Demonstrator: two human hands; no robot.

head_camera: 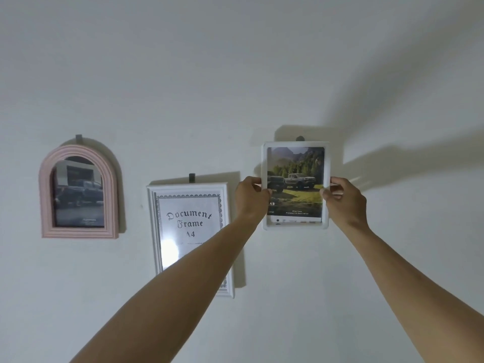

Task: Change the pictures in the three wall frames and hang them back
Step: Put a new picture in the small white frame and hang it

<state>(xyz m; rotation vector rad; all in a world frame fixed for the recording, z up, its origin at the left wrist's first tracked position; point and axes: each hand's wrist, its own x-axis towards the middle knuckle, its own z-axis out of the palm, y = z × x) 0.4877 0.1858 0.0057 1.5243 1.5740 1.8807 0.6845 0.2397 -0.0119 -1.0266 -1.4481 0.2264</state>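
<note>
Frame (295, 185), small and white with a truck picture, sits high on the wall just under its hook (300, 138). Left hand (251, 196) and right hand (345, 199) each pinch a side edge. If the back misses the hook, letting go would likely drop it; uneven pressure could leave it crooked beside the document frame (190, 239).

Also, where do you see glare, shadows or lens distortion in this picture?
Head view: a bright glare patch on the glass of the document frame; long arm shadows fall on the wall, right of the small white frame; the wide-angle lens bends the edges.
</note>
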